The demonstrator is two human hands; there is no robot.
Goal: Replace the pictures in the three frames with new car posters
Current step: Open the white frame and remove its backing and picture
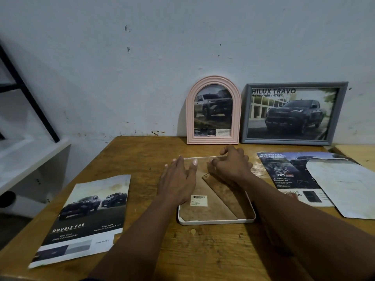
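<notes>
A white-rimmed frame (217, 221) lies face down on the wooden table, its brown backing board and stand leg up. My left hand (178, 179) rests flat on the backing, fingers straight. My right hand (231, 165) has its fingers curled at the frame's far edge, near the top of the stand; I cannot tell what it pinches. A pink arched frame (213, 110) and a grey rectangular frame (292, 113), both holding car pictures, lean against the wall. One car poster (87, 216) lies at the left, another car poster (288, 175) at the right.
A blank white arch-cut paper (345, 185) overlaps the right poster. The table (203, 250) meets the wall at the back. A white shelf (24, 159) with a black metal bar stands left of the table. A second wooden surface (359, 153) begins at the far right.
</notes>
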